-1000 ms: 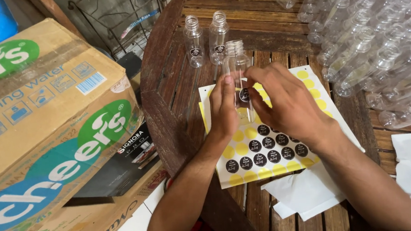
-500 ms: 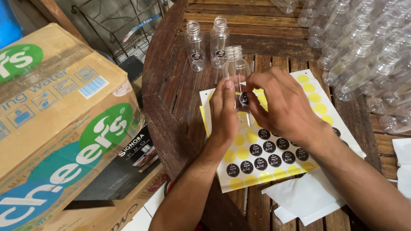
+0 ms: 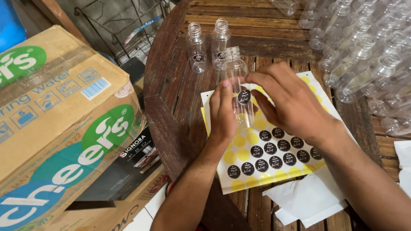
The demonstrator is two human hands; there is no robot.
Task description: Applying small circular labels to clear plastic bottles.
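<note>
Bottle (image 3: 239, 91) base hidden between hands, pile (image 3: 380, 43) cut off

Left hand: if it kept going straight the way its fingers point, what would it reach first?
The left hand points up the table beside the held clear bottle. Straight on, it would likely meet the two labelled bottles standing upright ahead, probably the left one; depth is unclear.

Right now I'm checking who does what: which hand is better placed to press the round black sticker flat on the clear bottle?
Probably the right hand: its fingertips sit at the black sticker, while the left hand wraps the clear bottle from the side, steadying it above the sticker sheet.
</note>
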